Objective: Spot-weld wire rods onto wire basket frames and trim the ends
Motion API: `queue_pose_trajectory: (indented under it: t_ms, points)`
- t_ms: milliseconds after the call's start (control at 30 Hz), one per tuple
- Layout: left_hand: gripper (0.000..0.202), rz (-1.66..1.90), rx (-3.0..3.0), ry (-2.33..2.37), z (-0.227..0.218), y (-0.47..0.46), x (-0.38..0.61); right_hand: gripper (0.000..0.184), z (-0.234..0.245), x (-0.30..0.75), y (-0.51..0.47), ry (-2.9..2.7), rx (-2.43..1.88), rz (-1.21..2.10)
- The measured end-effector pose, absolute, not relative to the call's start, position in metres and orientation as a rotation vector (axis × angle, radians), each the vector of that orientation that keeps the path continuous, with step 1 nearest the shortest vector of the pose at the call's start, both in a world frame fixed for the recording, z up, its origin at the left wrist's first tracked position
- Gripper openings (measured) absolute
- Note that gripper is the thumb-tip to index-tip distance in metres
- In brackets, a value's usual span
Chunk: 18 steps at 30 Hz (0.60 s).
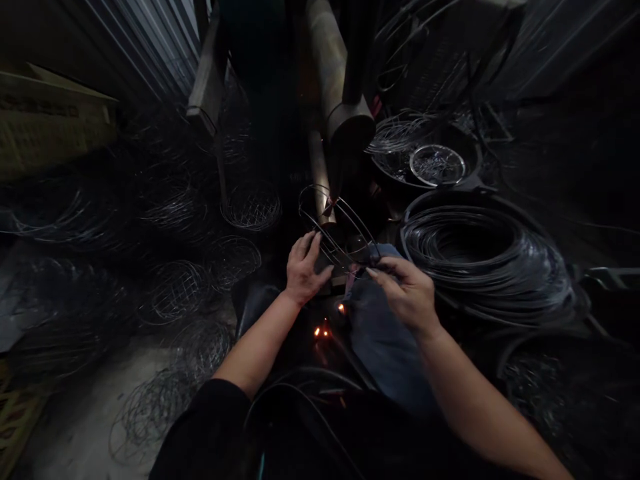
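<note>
A half-built wire frame (336,223) of thin curved rods sits under the tip of a welding machine arm (345,133). My left hand (303,267) grips its near left side, fingers closed round the wires. On the frame's near right edge, my right hand (407,290) pinches the wire between thumb and fingers. Small orange sparks (323,330) glow on the dark surface below the hands. A blue-grey cloth (383,340) lies over my lap under the right hand.
Several finished wire baskets (173,290) lie piled on the floor at left. A large coil of black wire (483,257) sits at right, with a pan of wire rings (435,163) behind it. A cardboard box (50,120) stands far left.
</note>
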<state>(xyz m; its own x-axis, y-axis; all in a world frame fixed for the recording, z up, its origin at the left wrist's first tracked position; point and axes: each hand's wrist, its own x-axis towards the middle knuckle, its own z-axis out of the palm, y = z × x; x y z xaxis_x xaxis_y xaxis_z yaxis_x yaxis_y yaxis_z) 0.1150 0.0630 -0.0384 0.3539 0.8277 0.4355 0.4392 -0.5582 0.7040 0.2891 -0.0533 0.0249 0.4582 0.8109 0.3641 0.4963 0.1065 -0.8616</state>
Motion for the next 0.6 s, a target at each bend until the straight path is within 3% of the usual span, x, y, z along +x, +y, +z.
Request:
queue_pose_trajectory:
  t_ms: [133,333,600]
  points:
    - [0.090,1.235,2.347,1.022,-0.055,0.068,0.127,0.008,0.013,0.284,-0.057,-1.200,-1.522,0.253]
    - [0.113,1.170,2.199,0.872,-0.044,0.079,0.129,0.011,0.051,0.274,-0.037,-1.334,-1.520,0.084]
    - [0.092,1.088,1.819,0.887,-0.032,0.094,0.120,0.011,0.075,0.269,0.003,-1.390,-1.577,0.086]
